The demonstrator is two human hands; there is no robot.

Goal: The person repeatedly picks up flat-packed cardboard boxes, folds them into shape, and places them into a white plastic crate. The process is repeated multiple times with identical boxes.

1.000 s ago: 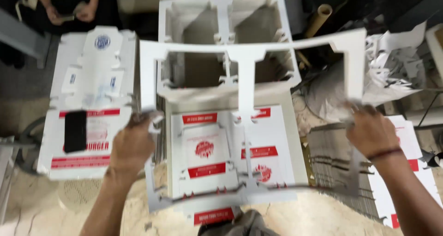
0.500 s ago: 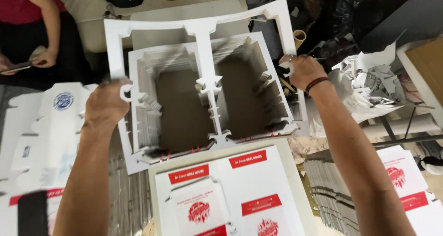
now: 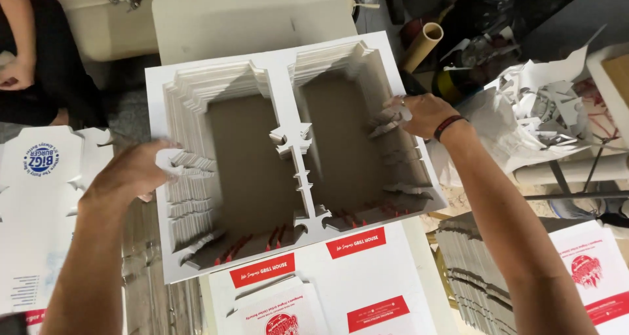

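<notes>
a tall stack of white die-cut cardboard frames [image 3: 282,106] sits on the tabletop [image 3: 249,14], each frame a sheet with two large rectangular windows and a notched centre strip. the edges are stepped and a little uneven, worst at the left and upper rims, so the pile looks gathered but not fully squared; judged from that, the stacking is largely done and the tidying of the edges is what is left. just below the stack lies a pile of printed carton blanks [image 3: 327,289], white with red labels, and these look untouched.

the left hand [image 3: 134,171] reaches in from the lower left with the forearm nearly upright in the view; its fingers curl over the stack's left rim and pinch a small tab on the inner window edge, so it is grasping the frames there. the right hand [image 3: 419,112] comes in from the lower right with the arm stretched long and a dark band on the wrist; its fingers rest on and curl over the right rim, holding that edge. both hands press inward from opposite sides.

around this: another pile of printed blanks [image 3: 590,269] at the right, crumpled paper offcuts [image 3: 544,106], a cardboard tube [image 3: 422,43], a flat white box blank [image 3: 46,204] at the left, and another person's arm [image 3: 16,40] at the top left, well apart.
</notes>
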